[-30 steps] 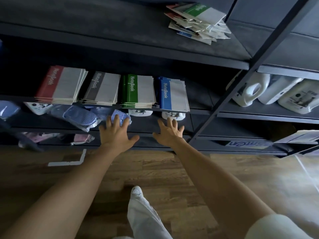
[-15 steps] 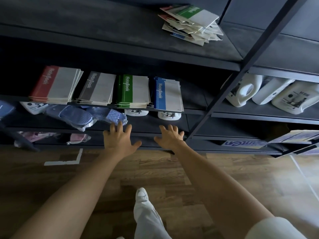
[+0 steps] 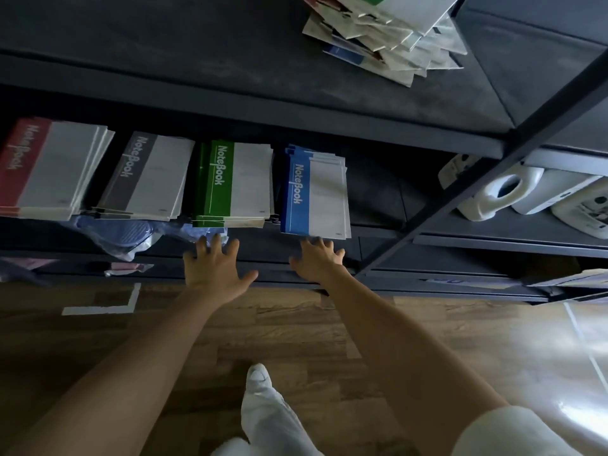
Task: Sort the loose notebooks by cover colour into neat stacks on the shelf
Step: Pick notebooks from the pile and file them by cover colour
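**Loose heap sits up and right of the blue stack, right hand nearer**

The dark metal shelving unit (image 3: 197, 44) carries everything. On the board above the blue-and-white notebook stack (image 3: 316, 192), up and to its right, lies the untidy heap of loose paper-covered notebooks (image 3: 388, 37), fanned at mixed angles. Left of the blue stack stand the green-and-white stack (image 3: 233, 182), the grey-and-white stack (image 3: 148, 179) and the red-and-white stack (image 3: 49, 169), long axes running into the shelf. The right hand (image 3: 317, 261), fingers spread and empty, is just under the blue stack's front edge. The left hand (image 3: 217, 268), equally spread and empty, is down-left of it, so the right likely reaches the heap first
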`<state>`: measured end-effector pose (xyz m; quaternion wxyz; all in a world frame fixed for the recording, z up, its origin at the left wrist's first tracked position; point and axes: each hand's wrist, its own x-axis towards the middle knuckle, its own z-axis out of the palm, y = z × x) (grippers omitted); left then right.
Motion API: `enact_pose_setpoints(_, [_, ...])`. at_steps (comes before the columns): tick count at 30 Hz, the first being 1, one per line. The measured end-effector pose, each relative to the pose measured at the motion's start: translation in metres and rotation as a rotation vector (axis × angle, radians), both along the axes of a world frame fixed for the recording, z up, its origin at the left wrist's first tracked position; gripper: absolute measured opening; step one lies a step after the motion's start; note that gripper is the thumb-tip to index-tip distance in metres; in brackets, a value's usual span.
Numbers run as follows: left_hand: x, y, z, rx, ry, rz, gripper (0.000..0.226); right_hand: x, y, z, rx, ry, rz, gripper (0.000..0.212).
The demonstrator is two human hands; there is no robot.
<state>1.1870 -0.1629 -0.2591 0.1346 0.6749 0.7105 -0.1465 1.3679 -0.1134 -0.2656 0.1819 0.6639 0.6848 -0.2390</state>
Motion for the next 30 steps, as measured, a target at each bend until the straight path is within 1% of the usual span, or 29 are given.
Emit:
enact_pose_setpoints(2, [0.001, 0.007, -0.003, -0.008, 0.004, -0.008, 0.079, 0.000, 0.007, 0.001, 0.082, 0.014, -0.009, 0.051])
enact_pose_setpoints(4, [0.002, 0.013, -0.004, -0.016, 0.002, -0.018, 0.078, 0.000, 0.011, 0.001, 0.237, -0.003, -0.015, 0.046])
enact_pose_setpoints(6, [0.002, 0.016, -0.005, -0.026, 0.004, -0.027, 0.077, 0.002, 0.013, -0.002, 0.345, -0.045, 0.005, 0.051])
enact_pose_setpoints(7, [0.002, 0.018, -0.005, -0.031, 0.005, -0.029, 0.077, 0.003, 0.014, -0.005, 0.356, -0.060, 0.020, 0.056])
enact_pose_setpoints(9, [0.001, 0.020, -0.006, -0.038, 0.005, -0.035, 0.077, 0.006, 0.018, -0.010, 0.315, -0.076, 0.053, 0.067])
enact_pose_setpoints(11, [0.001, 0.023, -0.009, -0.041, 0.007, -0.043, 0.078, 0.010, 0.024, -0.016, 0.258, -0.074, 0.075, 0.071])
enact_pose_setpoints(13, [0.001, 0.024, -0.012, -0.039, 0.009, -0.049, 0.078, 0.011, 0.029, -0.020, 0.228, -0.057, 0.094, 0.070])
enact_pose_setpoints(17, [0.003, 0.028, -0.015, -0.033, 0.011, -0.051, 0.078, 0.011, 0.037, -0.026, 0.238, -0.050, 0.124, 0.069])
enact_pose_setpoints(26, [0.002, 0.031, -0.018, -0.014, 0.031, -0.047, 0.077, 0.009, 0.059, -0.025, 0.296, -0.029, 0.119, 0.067])
enact_pose_setpoints(30, [-0.003, 0.028, -0.016, -0.005, 0.034, -0.038, 0.078, 0.005, 0.056, -0.019, 0.280, -0.028, 0.085, 0.064])
